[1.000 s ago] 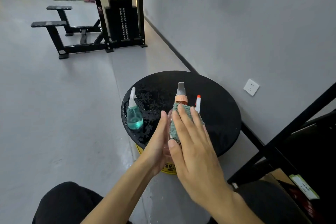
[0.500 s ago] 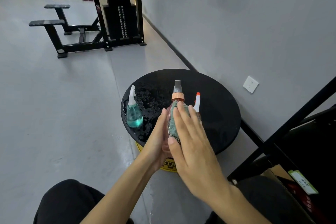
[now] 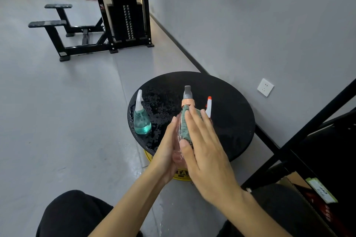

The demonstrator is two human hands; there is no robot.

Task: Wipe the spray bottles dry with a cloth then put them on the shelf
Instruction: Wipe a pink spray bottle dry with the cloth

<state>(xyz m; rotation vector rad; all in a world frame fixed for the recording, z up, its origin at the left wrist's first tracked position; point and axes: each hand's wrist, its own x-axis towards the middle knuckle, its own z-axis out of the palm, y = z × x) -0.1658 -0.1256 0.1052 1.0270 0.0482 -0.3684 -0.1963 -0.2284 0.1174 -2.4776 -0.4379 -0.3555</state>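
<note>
**Pinkish bottle pressed between two flat hands**

A round black tabletop [image 3: 231, 102] is beaded with water, and a black metal shelf frame [image 3: 308, 132] stands to its right. Over its near edge, the left hand [image 3: 167, 152] and right hand [image 3: 206, 152], fingers straight, sandwich a clear pinkish grey-nozzled spray bottle [image 3: 187, 95]; its contents are unclear. A clear white-nozzled bottle [image 3: 142, 123] at the left holds teal liquid. The right palm presses a fuzzy teal cloth [image 3: 185, 127] against the held bottle.

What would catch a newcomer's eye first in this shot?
The two hands at the centre: the left hand steadies a clear spray bottle with a peach collar while the right hand presses a green cloth against it. Behind them a round black table is beaded with water on its left side, where a teal spray bottle stands upright; a red-tipped nozzle peeks out past the right fingers.
</note>
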